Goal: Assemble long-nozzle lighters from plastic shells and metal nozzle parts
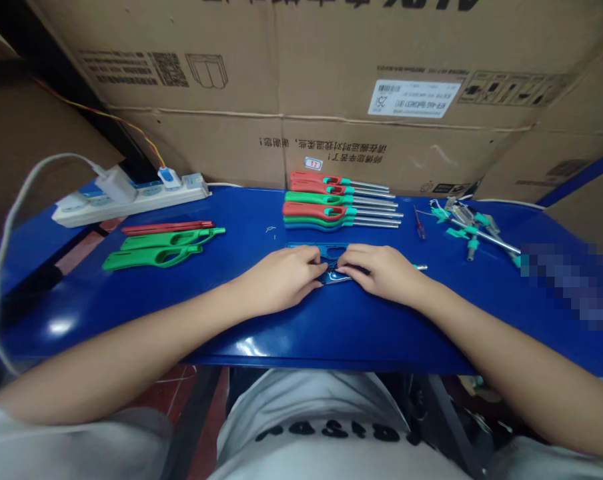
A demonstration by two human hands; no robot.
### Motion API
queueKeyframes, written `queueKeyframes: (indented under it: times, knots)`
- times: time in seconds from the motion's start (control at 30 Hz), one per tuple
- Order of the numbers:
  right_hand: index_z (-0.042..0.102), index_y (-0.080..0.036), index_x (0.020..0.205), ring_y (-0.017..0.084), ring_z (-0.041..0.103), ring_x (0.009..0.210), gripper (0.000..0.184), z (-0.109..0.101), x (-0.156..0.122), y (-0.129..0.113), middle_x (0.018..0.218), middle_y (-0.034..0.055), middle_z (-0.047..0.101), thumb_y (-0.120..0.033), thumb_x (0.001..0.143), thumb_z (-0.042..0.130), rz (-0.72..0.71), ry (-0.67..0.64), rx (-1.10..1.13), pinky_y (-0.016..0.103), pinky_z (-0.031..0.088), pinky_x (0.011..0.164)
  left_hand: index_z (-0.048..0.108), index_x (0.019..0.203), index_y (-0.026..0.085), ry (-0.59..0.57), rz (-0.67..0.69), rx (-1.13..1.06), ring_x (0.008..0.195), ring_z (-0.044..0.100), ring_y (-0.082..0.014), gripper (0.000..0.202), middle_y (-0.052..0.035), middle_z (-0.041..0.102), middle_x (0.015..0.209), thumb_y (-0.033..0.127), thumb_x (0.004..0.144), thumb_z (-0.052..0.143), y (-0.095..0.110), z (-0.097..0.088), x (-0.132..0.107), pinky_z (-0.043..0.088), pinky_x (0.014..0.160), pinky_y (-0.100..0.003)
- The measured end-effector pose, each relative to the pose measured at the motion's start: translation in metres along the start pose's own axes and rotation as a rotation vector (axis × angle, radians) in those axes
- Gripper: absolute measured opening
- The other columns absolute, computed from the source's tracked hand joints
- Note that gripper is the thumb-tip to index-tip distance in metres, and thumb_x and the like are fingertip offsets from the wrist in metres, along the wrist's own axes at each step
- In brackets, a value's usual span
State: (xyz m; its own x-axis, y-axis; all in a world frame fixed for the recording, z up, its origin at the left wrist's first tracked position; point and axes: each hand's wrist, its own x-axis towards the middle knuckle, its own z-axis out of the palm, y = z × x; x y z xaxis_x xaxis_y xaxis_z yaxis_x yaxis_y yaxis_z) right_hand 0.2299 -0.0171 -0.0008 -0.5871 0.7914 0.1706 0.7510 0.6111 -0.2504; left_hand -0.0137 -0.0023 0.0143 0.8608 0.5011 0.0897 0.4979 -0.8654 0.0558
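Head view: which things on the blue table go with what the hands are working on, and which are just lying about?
In hand: blue lighter body, held by left hand and right hand; likely also green shells, red shells, loose tube parts, stacked lighters.
Lying about, it seems: screwdriver, power strip, cardboard boxes.

The single camera sits on my head and looks forward and down, close over the blue table [221, 333]. My left hand [281, 277] and right hand [381, 270] meet mid-frame, and cardboard boxes [231, 147] behind the table fill the top.
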Motion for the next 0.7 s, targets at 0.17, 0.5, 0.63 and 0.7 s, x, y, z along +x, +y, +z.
queueKeyframes:
  times: [0.17, 0.5, 0.63, 0.7]
  knots:
    - [0.071, -0.021, 0.102, 0.019, 0.068, 0.09, 0.02, 0.001, -0.001, -0.002, 0.101, 0.0056, 0.074, -0.023, 0.1, 0.051, -0.03, 0.023, 0.079, 0.028, 0.044, 0.073, 0.066, 0.129, 0.018, 0.032, 0.008, -0.055, 0.097, 0.063, -0.0218, 0.032, -0.0085, 0.064, 0.106, 0.025, 0.099, 0.057, -0.002, 0.002, 0.001, 0.053, 0.085, -0.034]
    - [0.064, -0.021, 0.101, 0.014, 0.058, 0.073, 0.013, -0.022, -0.008, 0.005, 0.093, 0.0018, 0.068, -0.03, 0.092, 0.065, -0.097, -0.112, 0.189, 0.025, 0.04, 0.065, 0.068, 0.127, 0.019, 0.022, 0.031, 0.11, 0.096, 0.061, -0.024, 0.032, -0.0098, 0.065, 0.108, 0.029, 0.101, 0.054, 0.003, -0.006, -0.001, 0.045, 0.08, -0.036]
    - [0.062, -0.021, 0.096, 0.013, 0.059, 0.074, 0.008, -0.02, -0.008, 0.007, 0.095, 0.0022, 0.068, -0.029, 0.095, 0.06, -0.113, -0.114, 0.175, 0.025, 0.039, 0.066, 0.068, 0.127, 0.018, 0.047, 0.029, 0.004, 0.102, 0.062, -0.0254, 0.033, -0.0104, 0.067, 0.113, 0.032, 0.099, 0.057, -0.001, -0.002, 0.0, 0.048, 0.088, -0.039]
    - [0.063, -0.021, 0.095, 0.014, 0.06, 0.076, 0.01, -0.019, -0.008, 0.007, 0.096, 0.0029, 0.068, -0.028, 0.097, 0.057, -0.133, -0.111, 0.185, 0.025, 0.04, 0.068, 0.067, 0.128, 0.016, 0.065, 0.036, -0.067, 0.105, 0.064, -0.0258, 0.034, -0.0114, 0.067, 0.116, 0.03, 0.099, 0.058, -0.003, 0.002, 0.001, 0.05, 0.092, -0.04]
